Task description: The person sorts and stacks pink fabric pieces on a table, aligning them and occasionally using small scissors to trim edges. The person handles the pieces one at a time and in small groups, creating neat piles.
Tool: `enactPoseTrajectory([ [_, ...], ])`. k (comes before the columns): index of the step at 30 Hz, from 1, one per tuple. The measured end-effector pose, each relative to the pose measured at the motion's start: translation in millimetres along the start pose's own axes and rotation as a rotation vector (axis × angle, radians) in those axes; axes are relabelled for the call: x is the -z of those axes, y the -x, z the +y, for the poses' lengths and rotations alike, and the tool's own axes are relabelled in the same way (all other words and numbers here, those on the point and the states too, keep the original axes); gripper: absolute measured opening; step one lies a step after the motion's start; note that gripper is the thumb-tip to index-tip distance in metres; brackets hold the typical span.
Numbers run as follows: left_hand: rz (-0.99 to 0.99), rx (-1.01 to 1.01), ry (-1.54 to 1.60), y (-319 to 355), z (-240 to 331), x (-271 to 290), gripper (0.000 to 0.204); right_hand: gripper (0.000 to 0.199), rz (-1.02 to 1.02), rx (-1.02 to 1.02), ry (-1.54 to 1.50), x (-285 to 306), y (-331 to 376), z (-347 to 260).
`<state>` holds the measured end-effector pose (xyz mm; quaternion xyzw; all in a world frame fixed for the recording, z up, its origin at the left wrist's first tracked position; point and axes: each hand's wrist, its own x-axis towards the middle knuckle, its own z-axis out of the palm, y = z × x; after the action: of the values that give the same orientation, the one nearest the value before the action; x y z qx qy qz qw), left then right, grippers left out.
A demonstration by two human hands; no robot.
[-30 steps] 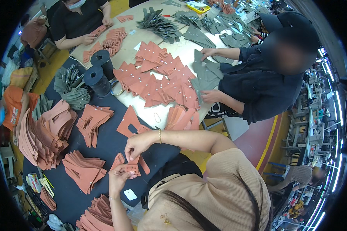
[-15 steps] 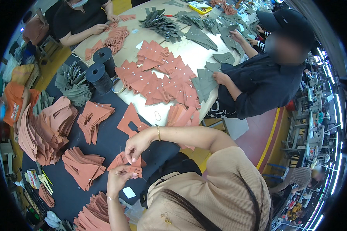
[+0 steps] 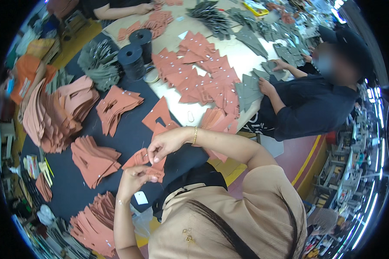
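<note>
The left hand (image 3: 136, 178) and right hand (image 3: 167, 144), fingertips closed, pinch a slotted coral-red fabric piece (image 3: 158, 173) above the flat black worktop (image 3: 88, 125); should either grip slacken, it could twist or drop near the fanned coral-red fabric stack (image 3: 95, 162).

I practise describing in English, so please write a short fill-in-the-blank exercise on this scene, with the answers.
1. The cut fabric held by the left hand and right hand is ____ (orange/grey-green).
2. The thicker, gold bracelet circles the person's ____ wrist.
3. The large black spools standing side by side number ____.
4. The small card beside the left forearm is ____.

Missing words: orange; right; two; white.
</note>
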<state>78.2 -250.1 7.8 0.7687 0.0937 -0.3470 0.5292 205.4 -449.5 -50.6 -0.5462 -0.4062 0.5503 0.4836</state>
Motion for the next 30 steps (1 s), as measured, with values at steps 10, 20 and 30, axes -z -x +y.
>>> enactPoseTrajectory([
  [10, -0.032, -0.109, 0.151, -2, 7, 8, 0.021, 0.017, 0.174, 0.046, -0.144, 5, 11, -7],
  [20, -0.109, -0.169, 0.150, 1, 12, 13, 0.020, 0.022, 0.029, -0.037, -0.245, 1, 10, -20],
  [30, 0.124, -0.086, 0.200, -1, 3, 7, 0.031, 0.020, 0.504, 0.072, 0.152, -38, 9, -50],
])
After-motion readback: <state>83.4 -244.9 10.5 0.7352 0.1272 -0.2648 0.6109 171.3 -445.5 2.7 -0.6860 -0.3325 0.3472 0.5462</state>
